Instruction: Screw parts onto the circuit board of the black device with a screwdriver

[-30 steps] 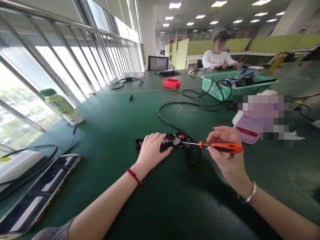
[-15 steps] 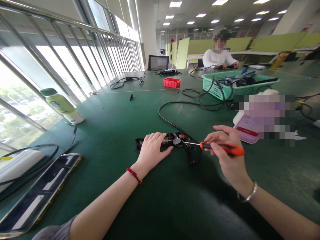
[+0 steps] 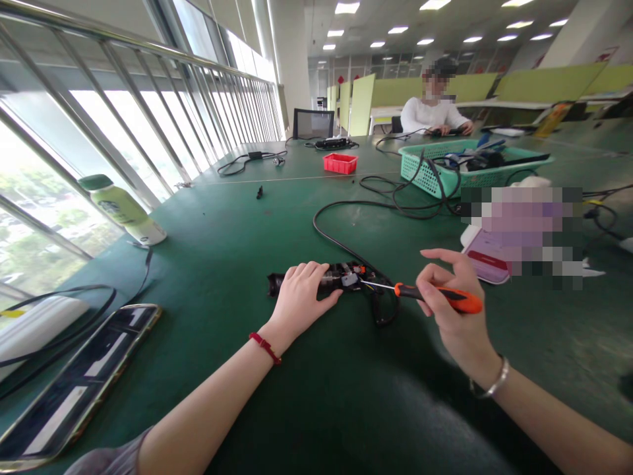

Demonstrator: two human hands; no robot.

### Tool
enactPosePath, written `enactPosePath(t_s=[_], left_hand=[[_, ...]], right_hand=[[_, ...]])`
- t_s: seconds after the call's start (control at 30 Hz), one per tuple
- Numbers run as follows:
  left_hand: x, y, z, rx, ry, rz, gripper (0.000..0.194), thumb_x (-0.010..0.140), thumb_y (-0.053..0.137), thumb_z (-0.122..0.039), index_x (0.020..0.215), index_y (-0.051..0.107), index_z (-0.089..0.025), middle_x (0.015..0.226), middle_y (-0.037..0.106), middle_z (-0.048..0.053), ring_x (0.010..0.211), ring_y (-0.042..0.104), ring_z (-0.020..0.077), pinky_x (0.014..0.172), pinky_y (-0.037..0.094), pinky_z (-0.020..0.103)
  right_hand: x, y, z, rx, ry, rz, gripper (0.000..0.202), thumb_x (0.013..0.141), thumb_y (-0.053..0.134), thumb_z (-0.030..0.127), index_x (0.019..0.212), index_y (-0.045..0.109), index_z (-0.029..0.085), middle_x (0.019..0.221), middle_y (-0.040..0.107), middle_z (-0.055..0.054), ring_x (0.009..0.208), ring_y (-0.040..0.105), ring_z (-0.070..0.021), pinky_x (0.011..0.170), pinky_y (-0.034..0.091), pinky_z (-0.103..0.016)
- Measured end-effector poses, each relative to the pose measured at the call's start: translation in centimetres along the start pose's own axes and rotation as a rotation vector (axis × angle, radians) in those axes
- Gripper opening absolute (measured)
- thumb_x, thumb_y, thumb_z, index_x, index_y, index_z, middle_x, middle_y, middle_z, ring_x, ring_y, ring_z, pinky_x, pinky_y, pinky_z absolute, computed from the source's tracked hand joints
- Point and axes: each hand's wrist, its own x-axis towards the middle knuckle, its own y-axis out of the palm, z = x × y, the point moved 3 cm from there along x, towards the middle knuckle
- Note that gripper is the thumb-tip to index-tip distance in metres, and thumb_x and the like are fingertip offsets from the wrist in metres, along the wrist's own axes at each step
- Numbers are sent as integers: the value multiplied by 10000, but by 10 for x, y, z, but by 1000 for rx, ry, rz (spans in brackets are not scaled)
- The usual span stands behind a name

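On the green table lies a black corded appliance (image 3: 336,277) with its housing open, showing a grey part, an orange part and thin wires. Its exact kind is not clear to me. My left hand (image 3: 304,290) is wrapped over its middle and holds it against the table. In my right hand (image 3: 457,307) is a screwdriver (image 3: 438,295) with an orange and black handle, gripped between thumb and fingers. The thin shaft points left, and its tip meets the wired inside of the appliance; exact contact is too small to tell. A black curved piece (image 3: 383,313) sits just below the tip.
A black cable (image 3: 326,227) loops back toward a green basket (image 3: 430,175) of tools. A red tray (image 3: 340,163) and small black piece (image 3: 260,192) lie farther off. Phones (image 3: 84,376) (image 3: 487,254) flank me; a bottle (image 3: 123,208) stands left. A person (image 3: 428,115) sits opposite.
My right hand's fingers have shifted slightly back along the screwdriver handle, with its tip staying at the same place. My left hand and the appliance have not moved.
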Motion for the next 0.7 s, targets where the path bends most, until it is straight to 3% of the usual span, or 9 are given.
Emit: enactPosePath(t_s=[0.13, 0.33, 0.4, 0.57, 0.7], left_hand=[[0, -1, 0, 5, -3, 8, 408, 822, 526, -419, 1118, 531, -139, 1031, 605, 73, 939, 547, 228, 845, 425, 398], [1, 0, 0, 10, 6, -1, 381, 824, 518, -414, 1111, 531, -165, 1021, 605, 68, 931, 549, 232, 833, 428, 403], [0, 0, 0, 15, 10, 3, 384, 827, 511, -419, 1111, 530, -160, 1017, 605, 70, 928, 546, 233, 834, 426, 402], [0, 1, -1, 27, 6, 8, 395, 831, 504, -424, 1117, 524, -152, 1022, 603, 71, 928, 540, 232, 841, 422, 400], [1, 1, -1, 31, 7, 5, 386, 833, 500, -416, 1118, 521, -156, 1025, 601, 71, 934, 538, 235, 843, 420, 404]], right_hand=[[-3, 0, 1, -75, 26, 31, 86, 822, 565, 272, 892, 552, 222, 495, 412, 80, 376, 364, -64, 380, 326, -204], [2, 2, 5, -34, -71, -21, 447, 718, 624, 166, 1111, 424, 244, 834, 532, 5, 680, 540, -134, 606, 473, -282], [2, 2, 6, -27, -61, -6, 430, 740, 609, 196, 1120, 412, 238, 775, 520, 17, 642, 521, -130, 587, 462, -280], [-4, 5, 7, -79, 38, 131, 129, 825, 545, 262, 943, 528, 213, 495, 421, 77, 397, 364, -76, 397, 319, -221], [-2, 3, 3, -12, -26, 30, 303, 746, 622, 205, 1017, 494, 244, 706, 520, 33, 531, 497, -109, 488, 432, -255]])
